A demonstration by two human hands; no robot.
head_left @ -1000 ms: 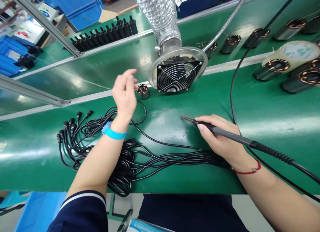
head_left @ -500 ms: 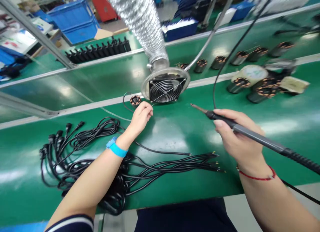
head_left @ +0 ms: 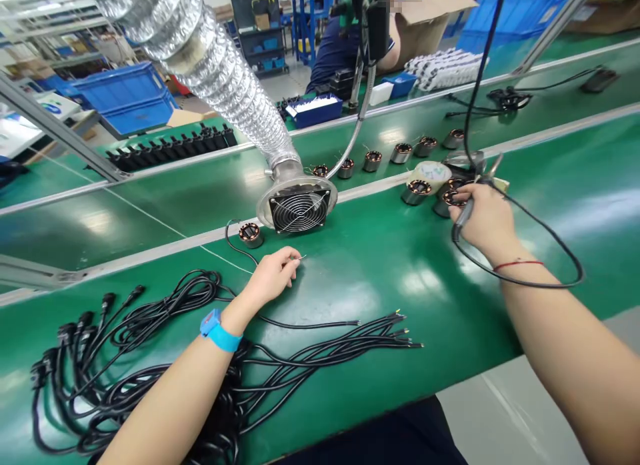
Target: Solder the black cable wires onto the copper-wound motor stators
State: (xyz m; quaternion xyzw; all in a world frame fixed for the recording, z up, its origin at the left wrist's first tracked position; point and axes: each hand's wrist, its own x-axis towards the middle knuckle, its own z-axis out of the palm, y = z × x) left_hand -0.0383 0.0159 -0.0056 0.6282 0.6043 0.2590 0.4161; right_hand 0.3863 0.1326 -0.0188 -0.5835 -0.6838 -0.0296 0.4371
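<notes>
My left hand (head_left: pixel 274 276) pinches the end of a thin solder wire (head_left: pixel 303 257) between thumb and fingertips, just below the fan-faced fume extractor (head_left: pixel 301 211). The strand trails off behind the hand to the upper left. My right hand (head_left: pixel 484 218) is closed around a soldering iron (head_left: pixel 466 213), beside the iron stand at the right; fingers and stand hide its tip. A black cord loops below that wrist. One copper-wound stator (head_left: pixel 251 235) sits near the left hand. Two more, one of them this stator (head_left: pixel 417 191), stand by the right hand.
Bundled black cables (head_left: pixel 170 305) lie across the left, their stripped ends (head_left: pixel 400 331) pointing right. A foil duct (head_left: pixel 240 85) hangs over the bench. More stators (head_left: pixel 373 161) line the ledge behind. A co-worker (head_left: pixel 330 48) is beyond, near blue crates (head_left: pixel 123 98).
My right hand has swung the soldering iron away to the right, over to the stand and stators. My left hand still pinches the solder wire, a little lower in view. The view has shifted.
</notes>
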